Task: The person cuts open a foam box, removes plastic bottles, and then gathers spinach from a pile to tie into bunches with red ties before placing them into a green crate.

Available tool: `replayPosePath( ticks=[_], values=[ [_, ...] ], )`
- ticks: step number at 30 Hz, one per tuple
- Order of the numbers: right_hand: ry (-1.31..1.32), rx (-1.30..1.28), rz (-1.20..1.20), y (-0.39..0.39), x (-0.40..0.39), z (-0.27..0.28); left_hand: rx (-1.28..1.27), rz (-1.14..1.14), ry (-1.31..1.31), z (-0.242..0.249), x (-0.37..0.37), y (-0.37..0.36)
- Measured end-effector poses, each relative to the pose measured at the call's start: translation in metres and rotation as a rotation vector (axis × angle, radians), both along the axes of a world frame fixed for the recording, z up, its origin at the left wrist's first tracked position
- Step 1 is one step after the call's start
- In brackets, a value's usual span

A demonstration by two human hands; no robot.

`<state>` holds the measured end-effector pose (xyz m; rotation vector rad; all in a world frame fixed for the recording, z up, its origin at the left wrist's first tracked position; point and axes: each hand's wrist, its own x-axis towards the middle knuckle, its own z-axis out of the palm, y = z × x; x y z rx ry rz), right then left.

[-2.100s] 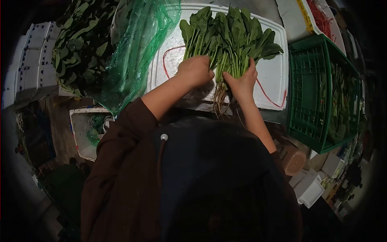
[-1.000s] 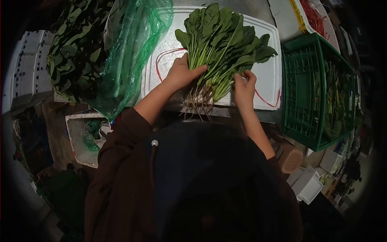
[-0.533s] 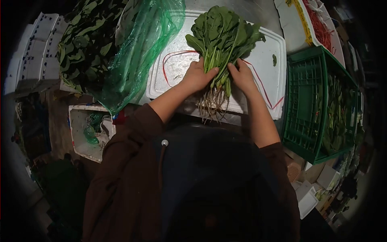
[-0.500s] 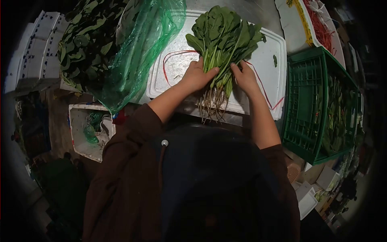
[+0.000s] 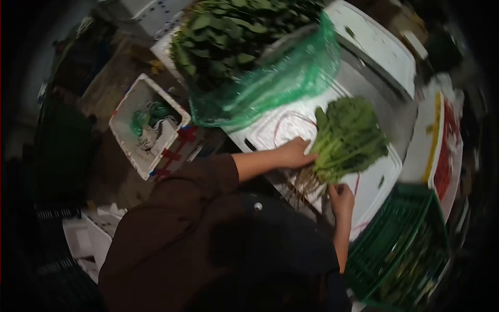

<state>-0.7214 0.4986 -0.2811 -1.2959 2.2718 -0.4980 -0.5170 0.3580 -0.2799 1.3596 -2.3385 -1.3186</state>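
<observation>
A bunch of leafy greens [image 5: 351,135] with pale roots lies on a white foam lid [image 5: 382,169]. Its leaves point away from me and its roots towards me. My left hand [image 5: 296,154] is closed on the stems from the left side, thumb across them. Close by the root end on the right, my right hand [image 5: 341,199] has its fingers curled in a pinch; what they hold, if anything, is too blurred to make out. A red string [image 5: 293,115] loops over the lid and passes beneath the bunch.
Green plastic film [image 5: 270,93] lies by a heap of dark leafy greens [image 5: 223,41]. A green crate [image 5: 397,223] with greens stands at right, near a box of red strings [image 5: 447,151]. Lower left of the film is a foam box [image 5: 125,130] holding scraps.
My view has turned, so the whole scene appears rotated. My right hand has come off the stems to the root end, its fingers now curled. My left hand stays at the bunch.
</observation>
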Motion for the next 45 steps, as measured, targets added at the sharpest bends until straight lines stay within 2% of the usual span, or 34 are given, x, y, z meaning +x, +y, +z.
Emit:
replayPosePath(
  ticks=[1, 4, 6, 8, 10, 12, 14, 15, 17, 19, 21, 23, 25, 29, 30, 32, 36, 38, 39, 41, 45],
  values=[
    [0.04, 0.134, 0.065, -0.004, -0.007, 0.012, 0.028, -0.017, 0.005, 0.007, 0.009, -0.002],
    [0.0, 0.107, 0.095, -0.023, -0.019, 0.054, -0.034, 0.039, 0.152, 0.029, 0.045, -0.006],
    [-0.181, -0.007, 0.119, -0.043, -0.02, 0.081, -0.098, 0.179, 0.366, 0.059, 0.078, -0.009],
    [-0.161, -0.108, 0.265, -0.075, -0.008, 0.114, -0.27, 0.325, 0.493, 0.087, 0.117, -0.019],
    [-0.236, -0.197, 0.359, -0.113, 0.022, 0.15, -0.337, 0.587, 0.621, 0.099, 0.164, -0.037],
    [-0.275, -0.234, 0.452, -0.157, 0.059, 0.179, -0.18, 0.807, 0.788, 0.108, 0.216, -0.059],
    [-0.286, -0.305, 0.609, -0.203, 0.106, 0.205, -0.213, 0.997, 0.857, 0.102, 0.265, -0.083],
    [-0.305, -0.369, 0.688, -0.226, 0.133, 0.214, -0.214, 1.006, 0.87, 0.095, 0.286, -0.096],
    [-0.185, -0.441, 0.825, -0.276, 0.185, 0.232, -0.028, 1.223, 0.853, 0.076, 0.322, -0.123],
    [-0.224, -0.439, 0.891, -0.329, 0.234, 0.241, 0.018, 1.206, 0.866, 0.07, 0.34, -0.141],
    [-0.094, -0.408, 0.938, -0.388, 0.278, 0.242, 0.062, 1.119, 0.944, 0.077, 0.342, -0.153],
    [0.149, -0.36, 0.969, -0.448, 0.315, 0.232, 0.105, 1.099, 0.992, 0.075, 0.343, -0.171],
    [0.357, -0.288, 0.918, -0.479, 0.353, 0.227, 0.138, 1.08, 1.047, 0.078, 0.345, -0.187],
    [0.523, -0.146, 0.949, -0.54, 0.394, 0.197, 0.258, 1.052, 1.052, 0.084, 0.35, -0.204],
    [0.539, -0.14, 0.959, -0.545, 0.402, 0.197, 0.29, 1.043, 1.018, 0.083, 0.351, -0.208],
    [0.589, 0.035, 0.91, -0.55, 0.417, 0.193, 0.274, 1.055, 1.023, 0.075, 0.35, -0.217],
    [0.664, 0.064, 0.922, -0.56, 0.424, 0.182, 0.31, 1.022, 0.938, 0.085, 0.352, -0.225],
    [0.771, 0.414, 0.988, -0.555, 0.439, 0.198, 0.345, 1.004, 0.901, 0.084, 0.35, -0.233],
    [0.775, 0.42, 0.991, -0.557, 0.439, 0.2, 0.29, 1.011, 0.873, 0.081, 0.348, -0.237],
    [0.493, 0.359, 1.122, -0.557, 0.434, 0.202, 0.237, 1.021, 0.846, 0.075, 0.345, -0.243],
    [0.507, 0.296, 1.014, -0.555, 0.429, 0.198, 0.15, 0.995, 0.833, 0.079, 0.342, -0.243]
  ],
)
